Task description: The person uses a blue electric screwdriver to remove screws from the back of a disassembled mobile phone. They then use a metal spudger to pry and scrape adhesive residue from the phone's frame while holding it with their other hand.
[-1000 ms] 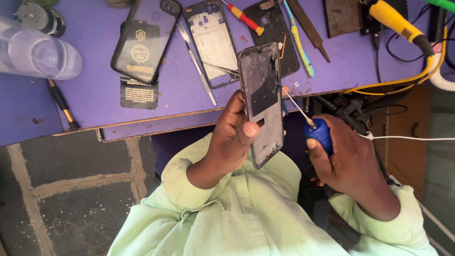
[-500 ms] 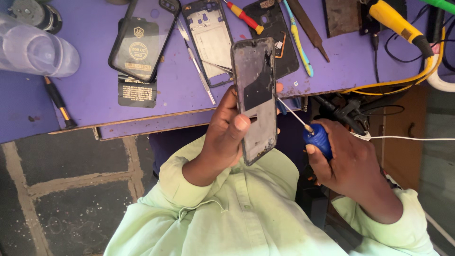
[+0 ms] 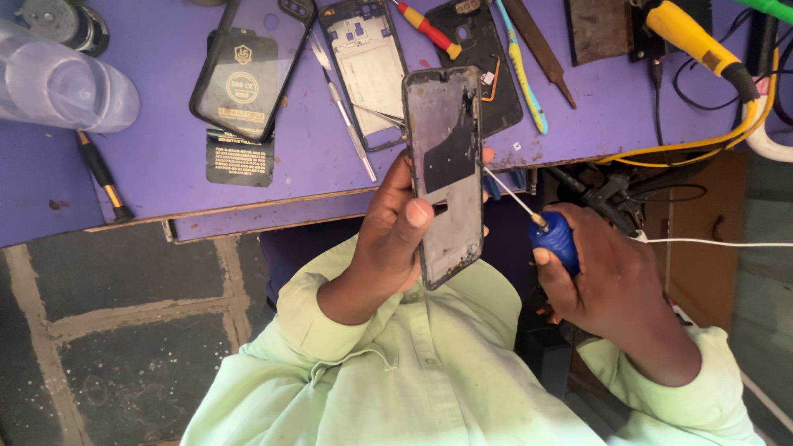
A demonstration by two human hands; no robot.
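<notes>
My left hand (image 3: 388,239) grips a stripped phone frame (image 3: 446,165), held upright with its bare inner side facing me and my thumb across its lower left edge. My right hand (image 3: 607,285) is closed around a blue-handled screwdriver (image 3: 553,238). Its thin shaft slants up-left and the tip touches the frame's right edge near the middle. Both hands hover over my lap in light green sleeves, just in front of the purple workbench (image 3: 165,177).
On the bench lie a black phone back cover (image 3: 248,66), a white phone mid-frame (image 3: 368,70), another dark phone part (image 3: 487,66), tweezers (image 3: 343,103), a red-handled screwdriver (image 3: 425,26), a blue tool (image 3: 520,74), a clear plastic container (image 3: 62,83) and a yellow-handled soldering iron (image 3: 698,41) with cables.
My left hand has lifted the phone frame slightly up and toward the bench. The screwdriver tip stays against the frame's right edge and my right hand has barely shifted.
</notes>
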